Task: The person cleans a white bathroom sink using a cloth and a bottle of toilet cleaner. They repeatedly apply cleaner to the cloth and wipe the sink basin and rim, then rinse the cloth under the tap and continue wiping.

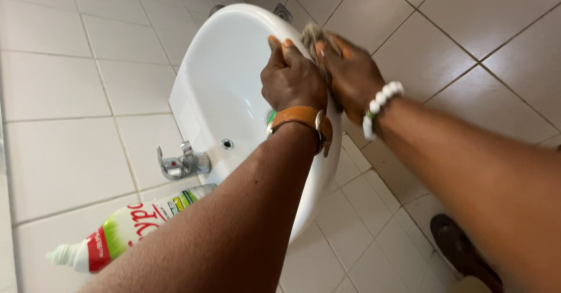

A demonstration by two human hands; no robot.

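At the far left, a white cleaner bottle (125,229) with red and green printing lies slanted against the tiled wall (64,112), its nozzle pointing down-left. Just right of it, a chrome tap (181,163) sticks out of the wall above the white wash basin (222,88), and a small round overflow hole (227,144) sits in the basin beside the tap. The left hand (292,80), with a brown leather watch strap (304,120) on its wrist, is closed over the basin's front rim, fingers curled on the edge. Touching it on the right, the right hand (347,74) presses a grey scrubbing pad (314,36) on the same rim; its fingers are bent around the pad. 1 white bead bracelet (380,106) circles that wrist. Lower right, a dark shoe (461,249) stands on the tiled floor (467,24).
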